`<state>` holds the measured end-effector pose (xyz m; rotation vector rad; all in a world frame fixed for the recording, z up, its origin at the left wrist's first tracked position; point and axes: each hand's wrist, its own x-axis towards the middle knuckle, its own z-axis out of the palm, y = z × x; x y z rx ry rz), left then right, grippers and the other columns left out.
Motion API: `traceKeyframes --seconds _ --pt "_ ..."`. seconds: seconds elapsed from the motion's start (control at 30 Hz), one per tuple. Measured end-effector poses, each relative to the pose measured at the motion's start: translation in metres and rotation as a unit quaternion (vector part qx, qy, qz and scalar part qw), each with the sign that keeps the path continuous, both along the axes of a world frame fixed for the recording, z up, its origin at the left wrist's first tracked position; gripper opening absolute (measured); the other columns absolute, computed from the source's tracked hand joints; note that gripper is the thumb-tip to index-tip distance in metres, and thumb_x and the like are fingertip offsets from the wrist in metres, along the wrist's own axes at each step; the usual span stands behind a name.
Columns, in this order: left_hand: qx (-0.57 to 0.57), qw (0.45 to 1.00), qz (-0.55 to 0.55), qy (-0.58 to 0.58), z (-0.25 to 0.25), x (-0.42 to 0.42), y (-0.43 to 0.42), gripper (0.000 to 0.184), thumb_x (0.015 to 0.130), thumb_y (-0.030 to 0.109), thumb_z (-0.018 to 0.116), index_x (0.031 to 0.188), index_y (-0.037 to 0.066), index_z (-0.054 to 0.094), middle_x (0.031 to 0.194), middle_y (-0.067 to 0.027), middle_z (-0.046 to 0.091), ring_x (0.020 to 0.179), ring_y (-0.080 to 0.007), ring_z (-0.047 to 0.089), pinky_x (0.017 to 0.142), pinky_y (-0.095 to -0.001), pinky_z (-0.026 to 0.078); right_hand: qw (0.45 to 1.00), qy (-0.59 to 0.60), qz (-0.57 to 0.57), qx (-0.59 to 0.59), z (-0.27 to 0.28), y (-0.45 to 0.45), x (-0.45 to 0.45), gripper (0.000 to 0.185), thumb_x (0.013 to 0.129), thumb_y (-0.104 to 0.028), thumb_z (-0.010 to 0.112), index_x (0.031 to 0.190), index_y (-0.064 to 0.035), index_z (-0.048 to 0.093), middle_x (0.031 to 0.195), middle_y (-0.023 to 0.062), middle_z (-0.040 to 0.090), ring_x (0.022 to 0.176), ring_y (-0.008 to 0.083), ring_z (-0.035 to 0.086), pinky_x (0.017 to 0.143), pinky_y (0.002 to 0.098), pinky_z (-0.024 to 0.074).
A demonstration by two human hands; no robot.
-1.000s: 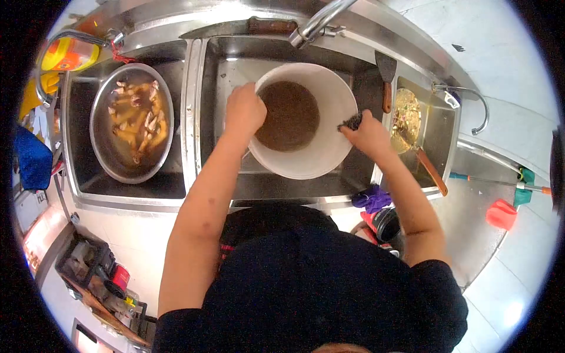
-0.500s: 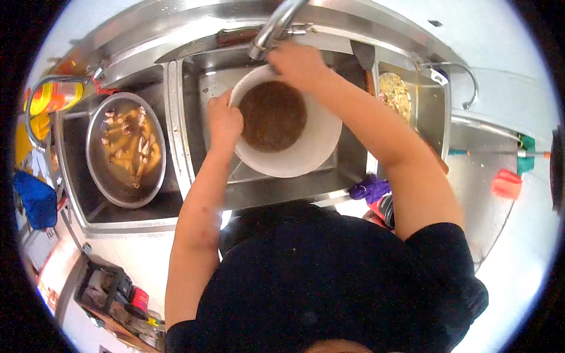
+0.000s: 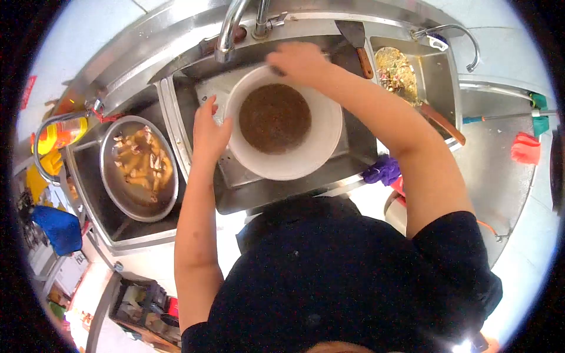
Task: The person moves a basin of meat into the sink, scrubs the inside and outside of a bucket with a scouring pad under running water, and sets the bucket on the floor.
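Note:
A white bucket (image 3: 318, 132) stands in the middle sink (image 3: 247, 191), with murky brown contents (image 3: 275, 117) inside. My right hand (image 3: 299, 63) is at the bucket's far rim, fingers curled downward; a small dark patch shows under the fingertips, and what they grip is hidden. Beside the bucket's left wall, my left hand (image 3: 210, 130) is open, thumb and fingers apart, holding nothing. Above and left of the bucket hangs the tap spout (image 3: 225, 50), and no stream of water shows from it.
In the left sink, a metal basin (image 3: 112, 176) holds chicken-feet-like pieces (image 3: 144, 165) in liquid. A scraper (image 3: 356, 41) lies on the far right ledge. Food scraps (image 3: 395, 73) and a wooden handle (image 3: 444, 123) are at the right sink. A purple cloth (image 3: 382, 170) hangs at the front edge.
My left hand has let go of the bucket's rim and opened beside it. My right hand stays near the far rim. The view has shifted, putting the tap further left.

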<state>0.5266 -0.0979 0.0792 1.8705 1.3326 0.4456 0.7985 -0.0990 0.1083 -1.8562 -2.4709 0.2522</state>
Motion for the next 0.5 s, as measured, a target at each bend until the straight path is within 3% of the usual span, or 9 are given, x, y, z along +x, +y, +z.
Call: traceKeyframes --seconds 0.07,0.1,0.2,0.23,0.33,0.43,0.5 --pt "0.008 0.996 -0.079 0.042 -0.004 0.016 0.032 0.047 0.077 0.01 0.06 0.122 0.0 0.051 0.111 -0.0234 0.056 0.105 -0.0377 0.054 0.091 -0.0419 0.043 0.994 0.015 0.11 0.0 -0.001 0.027 -0.038 0.011 0.078 -0.023 0.059 0.083 -0.0141 0.061 0.083 0.01 0.06 0.083 0.0295 0.062 0.068 0.0428 0.0505" --pt "0.061 0.99 -0.117 0.057 -0.027 0.023 0.04 0.04 0.078 0.01 0.058 0.117 0.0 0.056 0.106 -0.0232 0.059 0.102 -0.0383 0.055 0.089 -0.0414 0.044 0.983 0.018 0.174 0.063 -0.006 0.034 -0.056 0.008 0.078 -0.021 0.057 0.079 -0.0144 0.062 0.083 0.0086 0.061 0.082 0.0284 0.063 0.068 0.0433 0.0506" --pt "0.004 0.997 0.004 0.075 -0.019 0.033 0.034 0.03 0.079 0.009 0.056 0.107 0.001 0.063 0.101 -0.0229 0.062 0.098 -0.0394 0.057 0.086 -0.0424 0.044 0.987 0.007 0.161 0.014 -0.001 0.044 -0.074 0.008 0.078 -0.022 0.058 0.08 -0.0144 0.062 0.083 0.0082 0.062 0.084 0.0297 0.063 0.067 0.0427 0.0504" --pt "0.005 0.997 0.029 0.073 -0.015 0.035 0.029 0.024 0.079 0.01 0.057 0.099 0.001 0.066 0.095 -0.0218 0.064 0.094 -0.0381 0.059 0.084 -0.0426 0.045 0.993 0.008 0.109 0.036 -0.006 0.04 -0.064 0.011 0.077 -0.024 0.059 0.081 -0.0142 0.062 0.084 0.0087 0.062 0.083 0.0303 0.062 0.067 0.0427 0.0503" --pt "-0.005 0.998 0.056 0.005 -0.019 0.03 0.026 0.024 0.079 0.011 0.058 0.1 0.001 0.067 0.097 -0.0217 0.064 0.095 -0.0372 0.059 0.084 -0.0419 0.045 0.995 0.014 -0.092 0.019 -0.003 -0.001 -0.012 0.021 0.077 -0.032 0.063 0.086 -0.0133 0.061 0.084 0.0106 0.062 0.082 0.0314 0.062 0.067 0.0431 0.0503" --pt "-0.016 0.996 0.082 -0.016 -0.022 0.03 0.023 0.025 0.079 0.011 0.058 0.101 0.0 0.066 0.097 -0.0212 0.064 0.094 -0.037 0.059 0.084 -0.0416 0.045 0.931 0.01 -0.342 -0.127 0.017 -0.079 0.007 0.032 0.079 -0.039 0.064 0.094 -0.0112 0.058 0.083 0.0122 0.061 0.083 0.0321 0.062 0.068 0.0444 0.0504" --pt "-0.031 0.995 0.088 -0.041 -0.025 0.03 0.016 0.028 0.079 0.01 0.058 0.105 0.0 0.064 0.097 -0.0211 0.064 0.094 -0.0372 0.059 0.085 -0.0414 0.045 0.916 -0.009 -0.38 -0.129 0.015 -0.11 0.002 0.035 0.079 -0.04 0.064 0.096 -0.0106 0.058 0.084 0.0125 0.061 0.083 0.0324 0.062 0.069 0.0447 0.0504"
